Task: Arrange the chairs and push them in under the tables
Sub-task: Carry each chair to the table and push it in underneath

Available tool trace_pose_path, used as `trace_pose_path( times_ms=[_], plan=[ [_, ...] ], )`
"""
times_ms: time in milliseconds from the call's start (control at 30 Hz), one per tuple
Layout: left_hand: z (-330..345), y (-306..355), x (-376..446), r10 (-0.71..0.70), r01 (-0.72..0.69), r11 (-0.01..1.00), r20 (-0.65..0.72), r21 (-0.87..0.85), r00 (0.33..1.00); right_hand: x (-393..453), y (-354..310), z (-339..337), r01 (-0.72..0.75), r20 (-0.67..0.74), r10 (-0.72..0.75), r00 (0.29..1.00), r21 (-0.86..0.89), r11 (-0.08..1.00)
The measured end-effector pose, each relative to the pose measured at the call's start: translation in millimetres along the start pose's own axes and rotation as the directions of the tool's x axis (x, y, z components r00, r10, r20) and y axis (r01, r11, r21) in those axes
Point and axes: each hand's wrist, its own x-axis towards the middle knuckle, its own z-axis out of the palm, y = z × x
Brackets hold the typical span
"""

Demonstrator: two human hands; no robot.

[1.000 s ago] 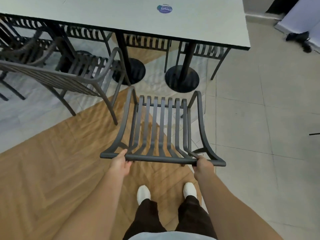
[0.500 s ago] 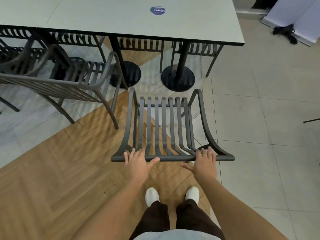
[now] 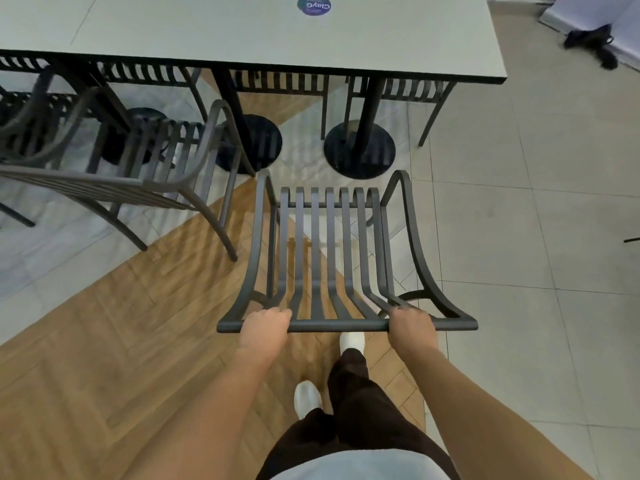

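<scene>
Fingers on both hands are curled over the top rail of the dark slatted chair [image 3: 329, 258], left hand [image 3: 265, 323] near the rail's left end, right hand [image 3: 412, 323] toward the right. That chair sits on the floor just short of the counter [image 3: 242, 36], seat front pointing at the black round bases. Another chair [image 3: 138, 174] stands to its left, angled, partly under the counter edge. More chairs are tucked in on the far side.
</scene>
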Motion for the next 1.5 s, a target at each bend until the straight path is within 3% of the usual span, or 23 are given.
trace_pose_path(
  times_ms=[333, 500, 1067, 1500],
  plan=[
    [-59.8, -21.9, 102.0, -0.071, 0.07, 0.997, 0.068, 0.02, 0.995, 95.8, 9.7, -55.3, 0.014, 0.014, -0.014, 1.0, 0.042, 0.999],
    [-87.6, -30.5, 145.1, -0.076, 0.074, 0.996, 0.033, 0.043, 0.997, 140.7, 16.6, -78.3, 0.014, 0.0, -0.014, 1.0, 0.062, 0.998],
    [-167.9, -51.8, 275.6, 0.001, -0.004, 0.998, 0.059, 0.064, 0.998, 262.2, 35.7, -144.8, -0.096, 0.005, 0.096, 0.995, 0.064, 0.993],
    [-179.8, -52.7, 291.4, 0.061, -0.055, 0.997, 0.122, -0.054, 0.991, 272.1, 47.6, -153.4, -0.078, 0.079, 0.067, 0.995, 0.138, 0.987]
  ],
)
